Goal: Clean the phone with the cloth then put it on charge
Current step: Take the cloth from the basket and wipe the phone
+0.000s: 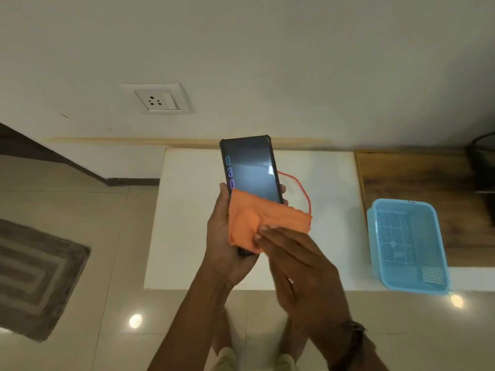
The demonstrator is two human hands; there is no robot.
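Observation:
A black-cased phone (250, 170) stands upright in the air over the white table, its screen lit and facing me. My left hand (221, 236) grips its lower half from the left and behind. An orange cloth (261, 222) lies over the lower part of the screen, pressed there by the fingers of my right hand (294, 258). A red charging cable (300, 188) curves on the table behind the phone; part of it is hidden by the phone and cloth. A white wall socket (158, 99) sits on the wall above and to the left.
A white table (187, 210) stands against the wall. A light blue plastic basket (407, 242) rests at its right, beside a wooden surface (415, 172). A grey rug (32, 274) lies on the tiled floor at left. A dark object (483, 162) sits at far right.

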